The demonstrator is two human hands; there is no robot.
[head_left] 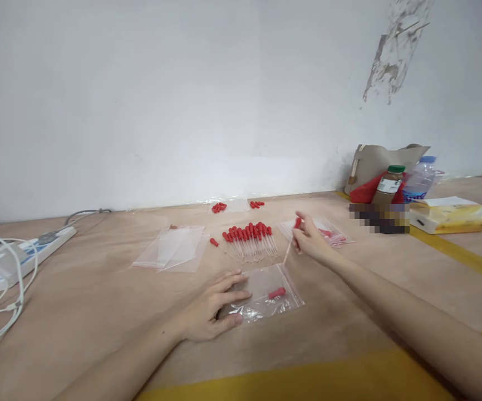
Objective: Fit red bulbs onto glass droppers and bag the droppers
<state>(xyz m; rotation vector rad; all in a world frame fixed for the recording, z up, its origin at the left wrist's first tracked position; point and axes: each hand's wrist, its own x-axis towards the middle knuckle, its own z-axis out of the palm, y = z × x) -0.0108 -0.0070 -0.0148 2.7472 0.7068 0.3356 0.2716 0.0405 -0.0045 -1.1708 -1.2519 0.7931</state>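
My left hand (pixel 214 306) lies with fingers spread on a clear zip-lock bag (pixel 261 278), pressing its left side to the table. One red-bulbed dropper (pixel 277 293) is in or on that bag; its thin tube runs toward my fingers. My right hand (pixel 311 238) pinches another dropper (pixel 288 250) by its red bulb, its thin tube slanting down to the bag's far right corner. Beyond the bag lies a row of several red-bulbed droppers (pixel 247 234), tubes toward me. A single red bulb (pixel 214 242) sits at the row's left end.
Flat clear bags (pixel 172 248) lie left of the row. Bags with red items (pixel 333 236) are beneath and beyond my right hand. Loose red bulbs (pixel 219 207) are near the wall. A power strip (pixel 32 259) with cables stands left; a tissue pack (pixel 453 216) and bottles (pixel 388 186) stand right.
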